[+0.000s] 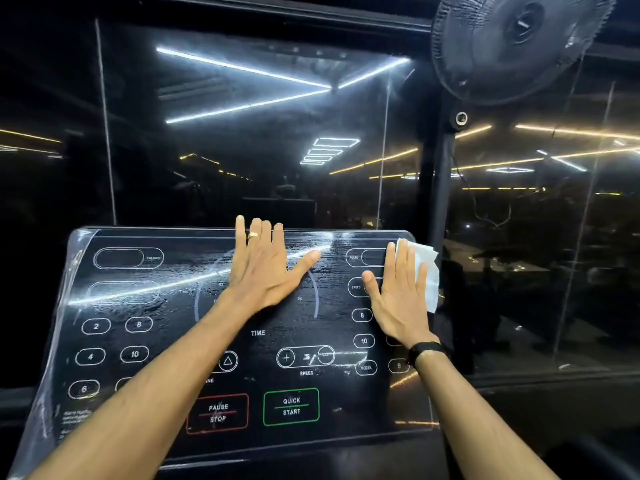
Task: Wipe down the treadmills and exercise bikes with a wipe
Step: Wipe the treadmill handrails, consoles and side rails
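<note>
The left hand lies flat on the glossy black treadmill console panel, fingers straight and spread, thumb angled out to the right, fingertips reaching the panel's top edge; a gold ring sits on one finger. The right hand is also flat with straight fingers, pressing a white crumpled paper wipe against the upper right corner of the panel, over the right-hand column of oval markings. The wipe sticks out past the fingertips and along the outer side of the hand, reaching the panel's right edge. A black wristband circles the right wrist.

The panel is tilted towards the viewer and shows streaky reflections of light strips. Near its lower edge are a red-outlined PAUSE STOP button and, just beside it on the right, a green-outlined QUICK START button. Numbered ovals run down the left and right sides. Behind the console stands a dark glass wall mirroring ceiling lights, and a black caged wall fan hangs at upper right
</note>
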